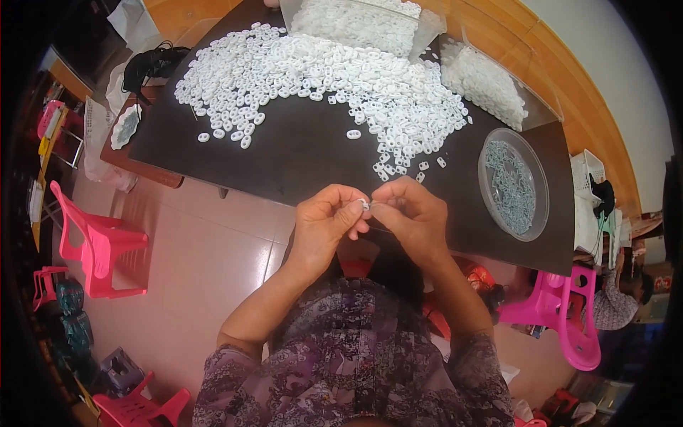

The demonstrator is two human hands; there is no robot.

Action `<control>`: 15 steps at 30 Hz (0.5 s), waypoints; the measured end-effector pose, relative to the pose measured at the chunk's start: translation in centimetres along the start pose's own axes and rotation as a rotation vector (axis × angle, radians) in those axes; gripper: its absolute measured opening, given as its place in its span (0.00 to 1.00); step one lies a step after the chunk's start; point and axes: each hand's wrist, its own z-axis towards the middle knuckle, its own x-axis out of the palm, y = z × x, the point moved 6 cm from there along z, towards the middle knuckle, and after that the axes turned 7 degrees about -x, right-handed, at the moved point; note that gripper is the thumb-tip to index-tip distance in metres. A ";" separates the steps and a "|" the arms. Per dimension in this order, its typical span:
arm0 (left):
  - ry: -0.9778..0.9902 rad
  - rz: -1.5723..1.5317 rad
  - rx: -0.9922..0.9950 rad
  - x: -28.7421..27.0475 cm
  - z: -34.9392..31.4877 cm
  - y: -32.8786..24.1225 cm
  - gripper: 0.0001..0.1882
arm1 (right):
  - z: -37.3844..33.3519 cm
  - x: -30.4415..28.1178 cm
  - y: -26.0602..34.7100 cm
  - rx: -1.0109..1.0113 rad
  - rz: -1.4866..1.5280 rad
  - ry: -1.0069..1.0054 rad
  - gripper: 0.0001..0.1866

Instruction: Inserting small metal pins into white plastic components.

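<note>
Just off the table's near edge, my two hands meet fingertip to fingertip. My left hand [327, 219] pinches a small white plastic piece [366, 204] between thumb and forefinger. My right hand [414, 217] is closed in a pinch against the same piece; whatever lies between its fingertips is too small to name. Beyond them a broad heap of white oval two-holed plastic pieces [313, 64] spreads over the dark table [299, 142]. To the right stands a round clear tub [544, 206] holding many small grey-green pieces.
Clear bags of white pieces [356, 25] [484, 82] lie at the back. A white dish [117, 135] sits on a side surface at left. Pink plastic chairs [99, 242] and a magenta stool [580, 341] stand on the floor. Another person [613, 302] is at far right.
</note>
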 end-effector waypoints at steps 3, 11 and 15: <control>0.027 0.035 -0.003 0.2 -0.2 -0.2 0.07 | 0.1 0.1 0.2 0.005 0.012 0.019 0.04; -0.020 0.274 0.124 0.1 -0.2 -0.6 0.07 | 0.0 0.2 0.2 0.000 -0.031 0.012 0.05; -0.018 0.310 0.142 0.1 -0.2 -0.8 0.07 | 0.0 0.1 0.3 -0.024 -0.082 0.021 0.05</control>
